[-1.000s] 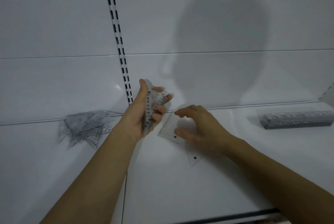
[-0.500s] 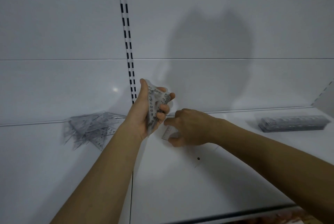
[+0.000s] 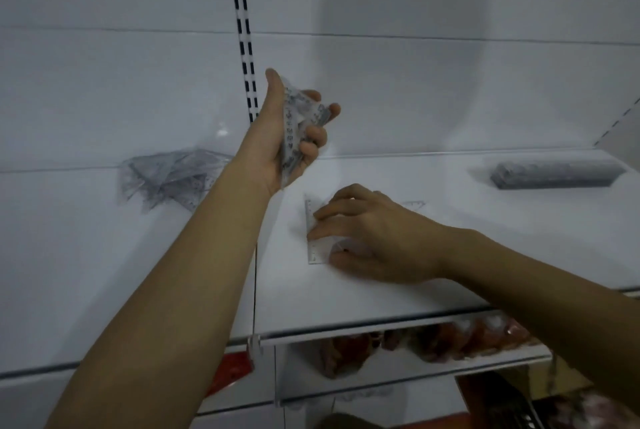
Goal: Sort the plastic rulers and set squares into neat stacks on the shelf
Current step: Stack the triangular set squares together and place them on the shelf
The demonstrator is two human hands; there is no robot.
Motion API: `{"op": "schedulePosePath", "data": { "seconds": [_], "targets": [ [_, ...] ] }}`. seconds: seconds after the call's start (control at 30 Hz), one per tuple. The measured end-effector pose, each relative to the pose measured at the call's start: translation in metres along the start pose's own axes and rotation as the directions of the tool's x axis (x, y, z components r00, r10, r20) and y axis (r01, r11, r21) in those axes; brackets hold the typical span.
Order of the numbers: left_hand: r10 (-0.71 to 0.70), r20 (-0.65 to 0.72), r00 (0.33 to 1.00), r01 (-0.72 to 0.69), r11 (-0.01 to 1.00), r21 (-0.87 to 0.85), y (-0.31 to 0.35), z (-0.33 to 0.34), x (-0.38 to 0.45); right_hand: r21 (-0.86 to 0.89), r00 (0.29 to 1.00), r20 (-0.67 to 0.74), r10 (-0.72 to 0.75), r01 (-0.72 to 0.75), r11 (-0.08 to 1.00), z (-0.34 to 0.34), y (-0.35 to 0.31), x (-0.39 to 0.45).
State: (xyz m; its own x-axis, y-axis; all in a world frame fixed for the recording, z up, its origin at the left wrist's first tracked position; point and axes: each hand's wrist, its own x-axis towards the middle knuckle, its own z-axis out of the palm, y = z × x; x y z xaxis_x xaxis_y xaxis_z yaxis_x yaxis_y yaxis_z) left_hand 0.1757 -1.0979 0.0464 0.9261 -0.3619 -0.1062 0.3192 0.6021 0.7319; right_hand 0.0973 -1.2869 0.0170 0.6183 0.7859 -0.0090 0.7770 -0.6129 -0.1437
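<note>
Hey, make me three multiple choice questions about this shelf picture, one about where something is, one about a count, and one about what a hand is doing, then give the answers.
1. Where is the loose pile of set squares?
A. left of the raised arm
B. on the floor
C. beside the ruler stack

2. How many hands touch the flat set square on the shelf?
A. none
B. one
C. two

3. What is the left hand doing?
A. lying flat and empty
B. gripping a bunch of set squares
C. pointing at the wall

Answers: 1 A, the pile lies at the shelf's left. 2 B, only the right hand rests on it. 3 B, its fingers curl round the bunch.
</note>
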Motion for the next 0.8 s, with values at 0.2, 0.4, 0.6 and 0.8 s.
{"op": "schedulePosePath", "data": {
  "seconds": [0.2,0.4,0.6,0.8],
  "targets": [
    [-0.034,0.05,0.998,0.03,0.996,0.082,-0.007,0.005,-0.001,-0.002,0.992,0.074,-0.099,0.099,0.995,0.003,-0.03,-0.044],
    [-0.039,0.063,0.997,0.033,0.996,0.087,-0.01,0.007,-0.005,0.052,0.981,-0.095,-0.167,0.173,0.984,0.011,-0.037,-0.057],
    [-0.029,-0.001,1.0,0.028,0.978,0.207,-0.014,0.015,-0.007,0.351,0.876,-0.458,0.151,0.022,0.936,-0.017,-0.021,-0.05],
    [0.113,0.012,0.994,-0.101,0.83,0.549,-0.022,0.023,-0.007,0.715,0.726,-0.395,0.564,-0.142,0.684,-0.051,0.012,-0.032]
  ]
}}
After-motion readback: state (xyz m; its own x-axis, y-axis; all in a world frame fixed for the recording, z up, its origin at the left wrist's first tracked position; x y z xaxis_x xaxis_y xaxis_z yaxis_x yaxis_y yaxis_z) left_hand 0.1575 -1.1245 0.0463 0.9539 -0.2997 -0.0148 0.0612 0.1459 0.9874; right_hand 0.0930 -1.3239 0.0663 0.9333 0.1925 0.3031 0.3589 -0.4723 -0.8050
